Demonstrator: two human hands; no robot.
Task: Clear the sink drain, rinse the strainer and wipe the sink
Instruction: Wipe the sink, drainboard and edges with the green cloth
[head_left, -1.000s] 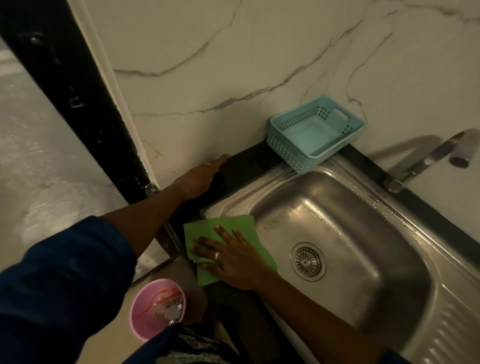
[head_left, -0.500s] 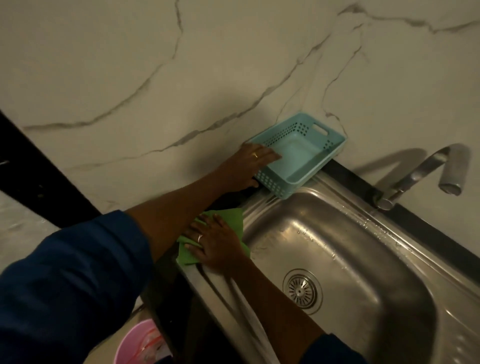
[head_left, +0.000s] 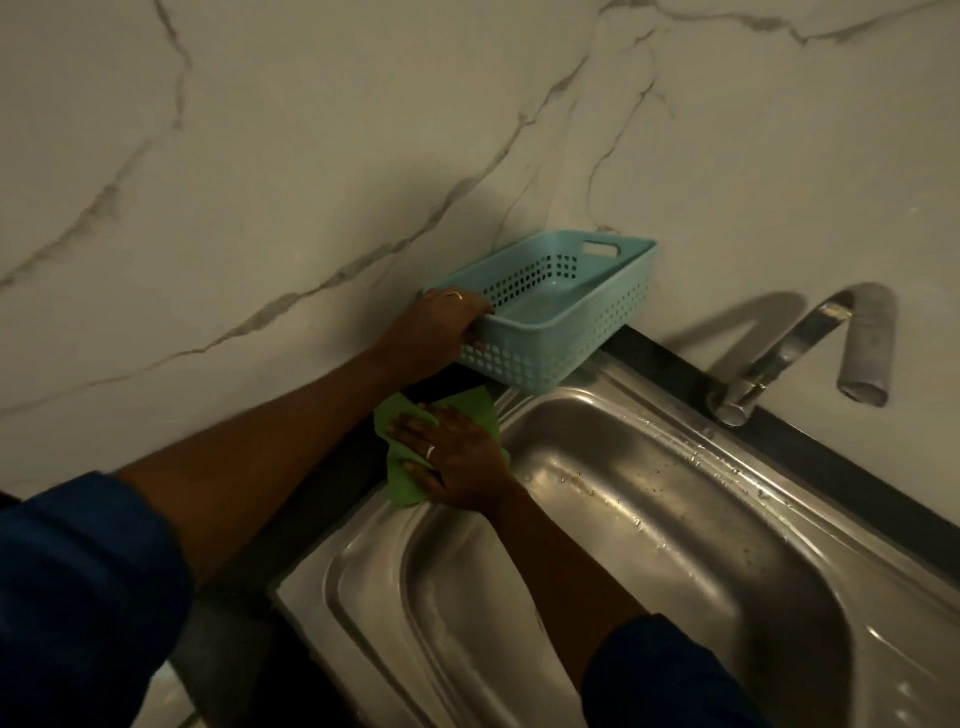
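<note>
Fingers of the right hand (head_left: 457, 460) lay spread flat on the green cloth (head_left: 402, 486), pressing it onto the sink (head_left: 675, 545) corner. Fingers of the left hand (head_left: 436, 332) curled over the basket (head_left: 566, 317) rim. Wiping seemed underway; drops dotted the basin, and the drain was hidden.

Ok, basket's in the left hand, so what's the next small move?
Probably slide the cloth forward under the basket: the left hand grips its near end, which looks lifted, and the right hand presses the cloth just short of that corner.
</note>
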